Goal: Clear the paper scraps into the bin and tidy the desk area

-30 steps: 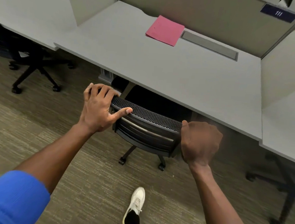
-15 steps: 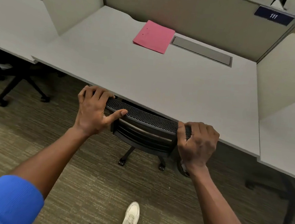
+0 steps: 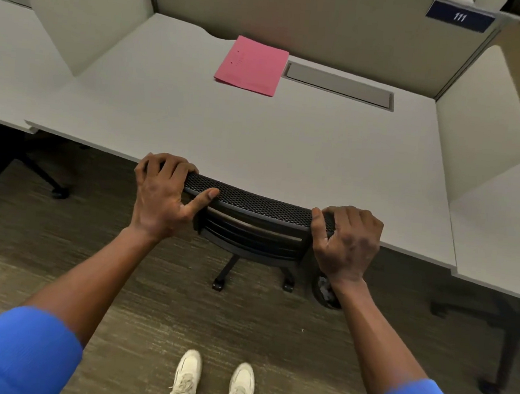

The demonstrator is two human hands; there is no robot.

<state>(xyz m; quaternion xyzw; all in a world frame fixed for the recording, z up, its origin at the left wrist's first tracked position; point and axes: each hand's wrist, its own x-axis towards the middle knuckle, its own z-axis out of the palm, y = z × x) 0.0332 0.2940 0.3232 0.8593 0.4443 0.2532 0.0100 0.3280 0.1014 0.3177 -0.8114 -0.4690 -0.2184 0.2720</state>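
A black mesh-backed office chair (image 3: 251, 205) stands pushed under the grey desk (image 3: 226, 137), its backrest top touching the desk's front edge. My left hand (image 3: 161, 194) grips the left end of the backrest, thumb along the top. My right hand (image 3: 347, 239) is closed over the right end. A pink folder (image 3: 253, 65) lies flat at the back of the desk. A small round bin (image 3: 326, 292) with crumpled paper inside sits on the floor under the desk, partly hidden by my right wrist.
White divider panels (image 3: 89, 15) flank the desk on both sides. A cable tray cover (image 3: 339, 86) is set into the desk beside the folder. Other chair bases (image 3: 18, 172) stand under the neighbouring desks. My white shoes (image 3: 214, 381) are on the carpet.
The chair has rolled forward under the desk with both hands on its backrest. My right hand moved from the backrest's side onto its top. I have stepped closer, feet together.
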